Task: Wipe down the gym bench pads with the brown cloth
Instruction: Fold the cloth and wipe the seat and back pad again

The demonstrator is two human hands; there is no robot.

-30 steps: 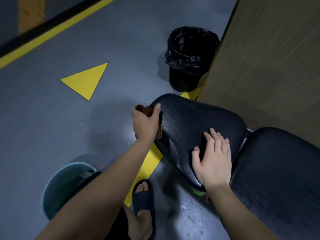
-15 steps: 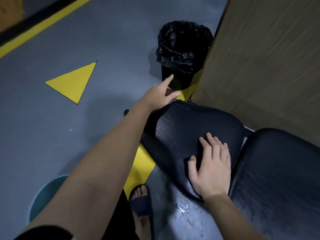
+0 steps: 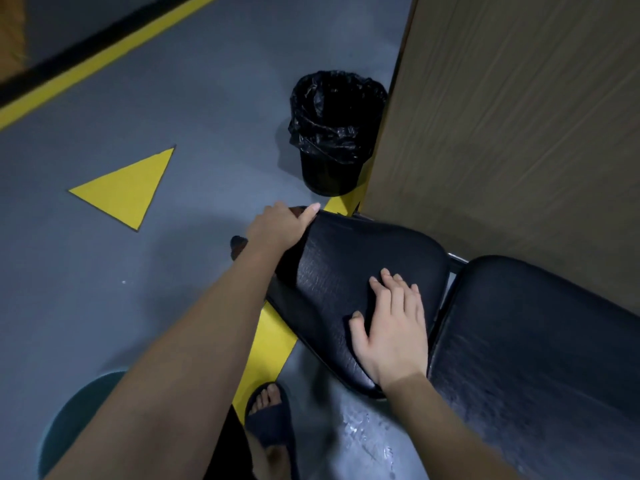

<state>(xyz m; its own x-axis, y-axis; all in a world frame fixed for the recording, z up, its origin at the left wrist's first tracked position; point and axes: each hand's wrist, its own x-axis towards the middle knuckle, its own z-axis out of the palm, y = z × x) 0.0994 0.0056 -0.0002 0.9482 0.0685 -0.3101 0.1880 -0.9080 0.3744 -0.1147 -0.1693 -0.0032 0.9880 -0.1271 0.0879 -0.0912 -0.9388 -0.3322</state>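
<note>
1. At the lower left, a teal bucket (image 3: 65,420) is seen on the grey floor, partly covered by the left forearm.
2. Farther up, a yellow triangle (image 3: 128,188) is painted on the floor.
3. The left hand (image 3: 277,226) is laid over the far left edge of the seat pad (image 3: 353,271). Its fingers are curled around the brown cloth (image 3: 239,244), with one finger stretched along the pad's rim. The cloth is mostly hidden beneath the hand. Only dark ends are seen, below the wrist and by the fingertips.
4. A foot in a dark slipper (image 3: 270,424) is planted on the floor below the pad, beside a yellow stripe (image 3: 266,355).
5. A black-lined bin (image 3: 332,140) is stood beyond the pad's far end, close against the wooden panel (image 3: 519,133).
6. The right hand (image 3: 391,327) is pressed flat on the near right part of the seat pad. Its fingers are held straight and close together with the thumb spread, and nothing is held.
7. The back pad (image 3: 536,358) is set to the right, parted from the seat pad by a narrow gap.
</note>
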